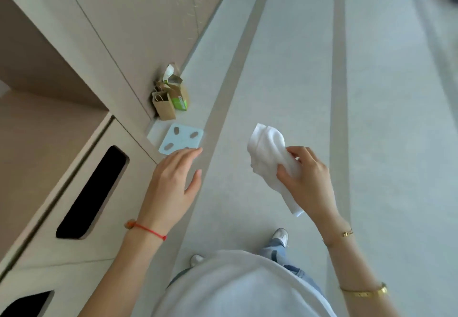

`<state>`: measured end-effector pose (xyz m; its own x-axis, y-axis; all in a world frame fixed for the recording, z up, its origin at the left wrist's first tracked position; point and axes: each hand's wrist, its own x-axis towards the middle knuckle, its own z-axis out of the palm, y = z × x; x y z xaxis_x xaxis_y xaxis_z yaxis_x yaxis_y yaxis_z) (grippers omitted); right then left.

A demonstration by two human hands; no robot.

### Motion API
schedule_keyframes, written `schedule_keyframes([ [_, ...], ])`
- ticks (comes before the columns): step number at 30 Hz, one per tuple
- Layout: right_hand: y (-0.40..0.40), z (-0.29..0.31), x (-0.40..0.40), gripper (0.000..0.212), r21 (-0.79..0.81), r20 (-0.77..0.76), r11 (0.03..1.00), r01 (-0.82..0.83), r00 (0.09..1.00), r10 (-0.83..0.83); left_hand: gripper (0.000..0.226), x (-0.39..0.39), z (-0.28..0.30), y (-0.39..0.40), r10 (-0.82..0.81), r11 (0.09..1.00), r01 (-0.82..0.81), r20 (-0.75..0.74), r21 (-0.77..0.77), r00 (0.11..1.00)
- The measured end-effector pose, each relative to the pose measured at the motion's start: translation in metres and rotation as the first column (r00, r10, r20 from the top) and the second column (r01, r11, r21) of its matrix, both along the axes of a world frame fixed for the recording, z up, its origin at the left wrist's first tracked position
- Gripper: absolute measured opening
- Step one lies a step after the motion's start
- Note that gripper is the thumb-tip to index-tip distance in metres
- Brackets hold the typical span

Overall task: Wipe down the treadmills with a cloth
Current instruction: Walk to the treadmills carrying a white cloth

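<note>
Your right hand grips the white cloth, fingers and thumb curled round its crumpled middle, holding it in the air over the floor. Your left hand hangs open, fingers straight, holding nothing. Farther left, a pale blue scale lies on the floor, paper bags beyond it against the wall.
</note>
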<state>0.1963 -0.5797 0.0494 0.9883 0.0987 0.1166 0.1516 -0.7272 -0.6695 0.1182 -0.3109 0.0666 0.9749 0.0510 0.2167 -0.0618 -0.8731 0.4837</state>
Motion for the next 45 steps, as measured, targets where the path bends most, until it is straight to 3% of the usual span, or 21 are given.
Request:
schedule_keyframes([
  [10, -0.192, 0.007, 0.037, 0.032, -0.032, 0.026, 0.971, 0.235, 0.972, -0.234, 0.039, 0.116, -0.009, -0.182, -0.219, 0.973, 0.220, 0.017, -0.067, 0.976],
  [20, -0.306, 0.003, 0.083, 0.031, -0.001, 0.003, 0.880, 0.476, 0.880, -0.476, 0.039, 0.223, -0.008, -0.308, -0.404, 0.914, 0.400, -0.038, -0.071, 0.914],
  [31, -0.425, -0.007, 0.230, 0.027, 0.021, 0.011, 0.739, 0.674, 0.739, -0.674, 0.036, 0.431, -0.010, -0.449, -0.585, 0.810, 0.583, -0.031, -0.060, 0.810],
  [45, -0.587, 0.001, 0.403, 0.027, -0.013, 0.066, 0.484, 0.875, 0.484, -0.873, 0.036, 0.684, 0.006, -0.670, -0.823, 0.567, 0.823, -0.074, -0.046, 0.563],
])
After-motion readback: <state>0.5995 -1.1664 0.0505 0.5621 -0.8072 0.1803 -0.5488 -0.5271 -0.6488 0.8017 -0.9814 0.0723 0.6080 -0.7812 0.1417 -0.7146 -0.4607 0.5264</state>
